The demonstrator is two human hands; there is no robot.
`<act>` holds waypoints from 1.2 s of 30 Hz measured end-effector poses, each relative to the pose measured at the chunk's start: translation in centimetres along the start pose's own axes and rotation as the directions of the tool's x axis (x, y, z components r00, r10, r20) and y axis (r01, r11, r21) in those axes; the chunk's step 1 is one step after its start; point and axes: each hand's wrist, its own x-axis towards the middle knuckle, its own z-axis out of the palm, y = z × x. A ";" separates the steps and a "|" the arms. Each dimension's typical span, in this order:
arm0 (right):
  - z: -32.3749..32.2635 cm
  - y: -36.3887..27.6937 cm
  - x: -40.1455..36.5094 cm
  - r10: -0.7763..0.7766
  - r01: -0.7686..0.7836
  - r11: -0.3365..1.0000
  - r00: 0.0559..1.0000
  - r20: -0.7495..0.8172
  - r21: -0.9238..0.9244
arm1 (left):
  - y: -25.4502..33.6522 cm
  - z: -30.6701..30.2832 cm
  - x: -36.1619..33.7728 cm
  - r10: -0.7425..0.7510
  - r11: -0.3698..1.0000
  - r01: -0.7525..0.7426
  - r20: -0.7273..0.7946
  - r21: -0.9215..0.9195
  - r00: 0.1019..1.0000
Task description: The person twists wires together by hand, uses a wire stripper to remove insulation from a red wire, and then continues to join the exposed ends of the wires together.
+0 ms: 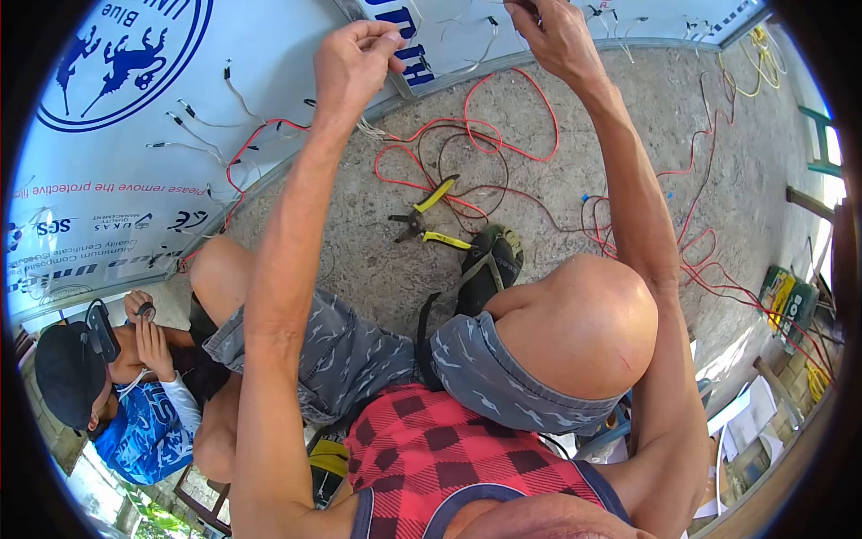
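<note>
My left hand (355, 67) is raised in front of the white panel (180, 180), thumb and fingertips pinched together. Whatever is between those fingertips is too small to make out. At the top edge of the view my right hand (558, 40) is also closed in a pinch, its fingertips partly cut off. What it grips cannot be made out. Short white wires (480, 56) with dark ends stick out of the panel near both hands. Between my arms, a red wire (540, 160) loops over the concrete floor. Yellow-handled wire strippers (429, 216) lie on the floor by my sandal (489, 269).
A co-worker (135, 395) in a dark cap and blue shirt sits at the left, holding a small round object. More red and dark wires (709, 269) trail to the right. A green box (790, 301) and white sheets (750, 413) lie at the right.
</note>
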 end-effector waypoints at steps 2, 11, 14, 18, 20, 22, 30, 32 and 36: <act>0.2 0.2 -0.2 0.041 -0.041 0.999 0.999 -0.006 -0.009 | 0.6 0.4 -0.3 -0.031 0.998 0.032 0.017 -0.046 0.999; 0.6 1.9 -0.9 0.092 -0.094 0.995 0.994 0.051 0.035 | -0.3 3.0 1.2 0.088 0.995 -0.083 -0.103 0.050 0.991; 0.3 1.7 -1.3 0.176 -0.179 0.983 0.982 0.064 0.047 | -0.3 2.8 2.0 0.085 0.995 -0.085 0.014 0.052 0.996; -0.6 1.9 -1.3 0.251 -0.263 0.960 0.961 0.120 0.094 | 1.0 2.4 1.6 0.006 0.948 0.075 0.255 -0.308 0.967; -0.7 2.0 -1.4 0.243 -0.265 0.955 0.956 0.164 0.135 | 1.0 2.2 1.4 0.003 0.898 0.125 0.290 -0.421 0.957; -1.0 1.6 -1.4 0.260 -0.295 0.940 0.945 0.201 0.173 | 1.1 2.1 1.3 0.004 0.831 0.176 0.324 -0.527 0.946; -1.1 0.6 -1.5 0.285 -0.363 0.893 0.913 0.291 0.266 | -0.5 2.1 2.3 0.031 0.742 0.201 0.332 -0.639 0.943; -0.9 0.7 -1.4 0.294 -0.378 0.872 0.913 0.283 0.312 | -0.5 2.1 2.2 0.033 0.743 0.196 0.327 -0.640 0.944; 0.2 1.3 -1.4 0.262 -0.306 0.938 0.934 0.243 0.163 | -0.2 2.3 1.9 0.033 0.798 0.119 0.240 -0.591 0.970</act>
